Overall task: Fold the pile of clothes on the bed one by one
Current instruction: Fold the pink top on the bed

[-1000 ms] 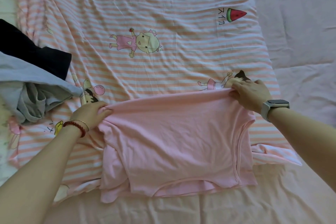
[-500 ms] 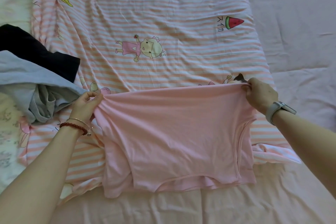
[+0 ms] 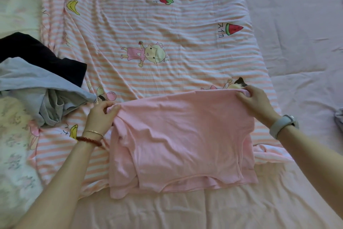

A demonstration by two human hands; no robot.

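At the far left edge a flowered sheet covers the bed. On it lies the pile of clothes, with a black garment at the back, a pale blue one draped over it and a grey one bunched below. Just right of the pile, the left hand pinches the upper left corner of the pink shirt, fingers curled on the cloth; a red bead bracelet and a thin gold bangle circle that wrist. The pink shirt lies spread across the near end of a striped blanket printed with cartoon girls and fruit, its lower hem reaching onto the plain pink sheet. Its top edge runs taut between the two hands. The right hand grips the upper right corner, fingers closed over the fabric, and a pale watch sits on that wrist. At the far right edge a scrap of grey cloth shows.
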